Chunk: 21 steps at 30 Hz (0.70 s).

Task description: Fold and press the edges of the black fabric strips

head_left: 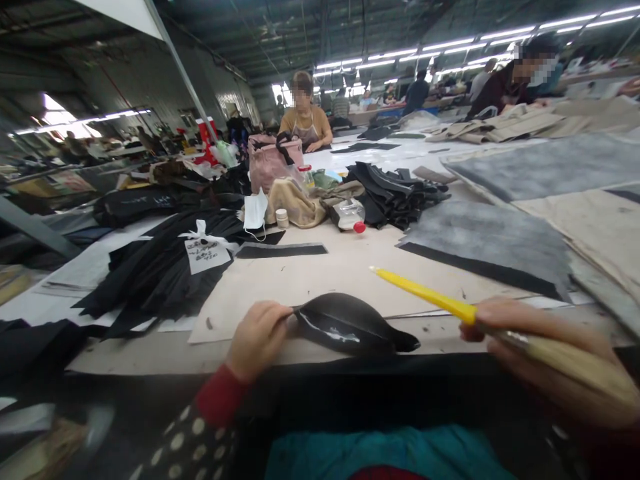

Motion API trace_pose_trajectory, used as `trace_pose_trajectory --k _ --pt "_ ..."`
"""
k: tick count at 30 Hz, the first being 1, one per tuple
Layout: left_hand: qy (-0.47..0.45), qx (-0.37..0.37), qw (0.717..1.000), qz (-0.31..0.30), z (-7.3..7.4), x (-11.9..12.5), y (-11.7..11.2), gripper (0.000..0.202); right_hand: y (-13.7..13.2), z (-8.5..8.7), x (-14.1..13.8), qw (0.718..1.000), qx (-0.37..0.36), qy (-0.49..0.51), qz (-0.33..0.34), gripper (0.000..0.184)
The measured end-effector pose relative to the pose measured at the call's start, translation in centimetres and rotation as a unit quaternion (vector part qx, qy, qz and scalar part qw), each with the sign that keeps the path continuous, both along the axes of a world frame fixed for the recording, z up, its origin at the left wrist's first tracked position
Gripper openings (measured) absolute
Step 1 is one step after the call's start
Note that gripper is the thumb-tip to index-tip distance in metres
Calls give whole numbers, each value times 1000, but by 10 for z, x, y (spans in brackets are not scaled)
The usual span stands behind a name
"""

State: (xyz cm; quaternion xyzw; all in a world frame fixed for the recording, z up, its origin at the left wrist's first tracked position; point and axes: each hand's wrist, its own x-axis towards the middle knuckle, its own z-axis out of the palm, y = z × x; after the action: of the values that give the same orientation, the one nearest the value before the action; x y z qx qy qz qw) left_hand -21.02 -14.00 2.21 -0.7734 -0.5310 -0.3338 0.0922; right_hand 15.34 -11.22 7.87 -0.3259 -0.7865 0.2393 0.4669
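Lying at the near edge of the table [165, 350], the black piece [350, 323] has a curved, pointed shape like a flat shell, with a smooth, slightly shiny surface and a pale line along its lower side. The left hand [257, 340], coming out of a red cuff and a dotted sleeve, is closed on its left end and pinches it between thumb and fingers. The right hand [525, 347], near the right part of the same edge, is wrapped around a yellow tool [425, 293]; the slim yellow shaft points toward the middle of the table, and its thicker tan part is too blurred to tell more. Under both lies a beige sheet [325, 280] with some dark marks. Behind it, toward the left side, a bundle of black cut pieces [150, 280] is tied with a white ribbon and carries a paper tag [206, 253] with handwriting. A narrow black strip [281, 251] lies beside it. Further back are a white face mask [255, 210], a pink bag [273, 160], a clear bottle with a red cap [350, 215] lying on its side, and a heap of black parts [395, 190]. Soft grey felt sheets [485, 240] cover the right side. A person in a tan top [306, 123] works at the far edge.
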Motion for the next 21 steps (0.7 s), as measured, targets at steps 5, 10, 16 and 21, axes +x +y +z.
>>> trace_pose_trajectory --k 5,10,16,21 --pt "-40 102 987 120 -37 25 -25 22 -30 -25 10 996 58 -38 -62 27" --pt "-110 153 950 251 -21 35 -12 17 -39 -22 11 994 38 30 -100 32" --pt "-76 169 947 263 -2 32 0 21 -35 -8 5 996 58 52 -48 37" --pt "-11 62 991 119 -41 47 -18 30 -34 -31 1 999 45 23 -12 27"
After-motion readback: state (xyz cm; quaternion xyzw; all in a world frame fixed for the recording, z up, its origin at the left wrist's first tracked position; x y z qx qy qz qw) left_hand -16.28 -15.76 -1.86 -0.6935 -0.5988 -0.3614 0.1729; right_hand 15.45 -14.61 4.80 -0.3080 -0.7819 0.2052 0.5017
